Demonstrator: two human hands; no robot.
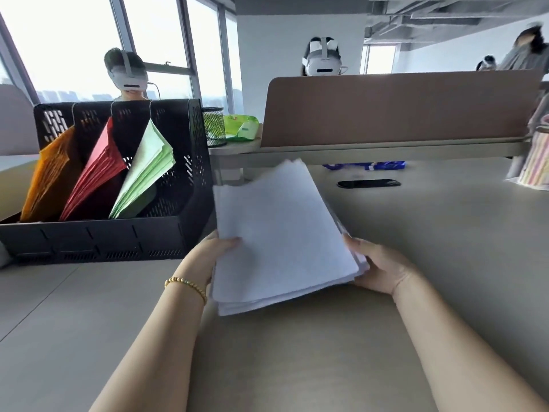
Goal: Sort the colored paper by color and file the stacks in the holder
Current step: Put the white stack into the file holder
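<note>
— Where does the white stack (282, 233) sit?

— Between the two hands, above the desk (416, 233), just right of the black holder (98, 233). The left hand (208, 257) grips its left edge, thumb on top, fingers hidden under the sheets. The right hand (377, 266) grips the near right corner (its fingers curl under, out of sight).

— And the holder?

— Orange paper (50, 176), red paper (98, 171) and green paper (145, 171) lean in three slots; the rightmost slot has none.
</note>
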